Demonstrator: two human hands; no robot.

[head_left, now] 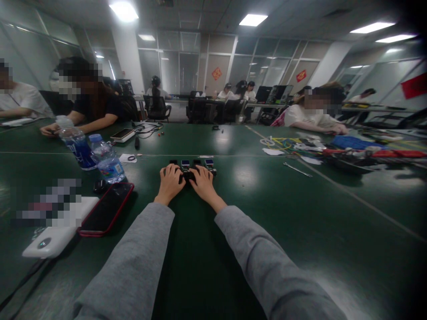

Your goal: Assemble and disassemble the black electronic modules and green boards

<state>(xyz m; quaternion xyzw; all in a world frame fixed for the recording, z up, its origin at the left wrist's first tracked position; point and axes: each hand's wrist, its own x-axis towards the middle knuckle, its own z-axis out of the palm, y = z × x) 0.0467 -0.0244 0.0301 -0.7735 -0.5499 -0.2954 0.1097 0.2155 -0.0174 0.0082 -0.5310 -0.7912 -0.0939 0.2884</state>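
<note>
Both my hands reach forward to a cluster of small black devices on the dark green table [267, 213]. My left hand [169, 181] is closed at the left side of a small black device [188, 176], its thumb and fingertips against it. From the right, my right hand [203, 181] curls its fingers over the same black piece. Just beyond the fingers, one dark blue panel with a pale frame [185, 163] shows between the hands. A similar blue panel [209, 163] stands beyond my right hand. My fingers cover much of the devices, so their exact kind is unclear.
At left are two plastic bottles [108, 162], a red-edged phone [108, 209] and a white power bank [63, 231]. A wrench [297, 170] lies at right, before a heap of cables and tools [360, 153]. Other people sit across the table, their hands apart from mine.
</note>
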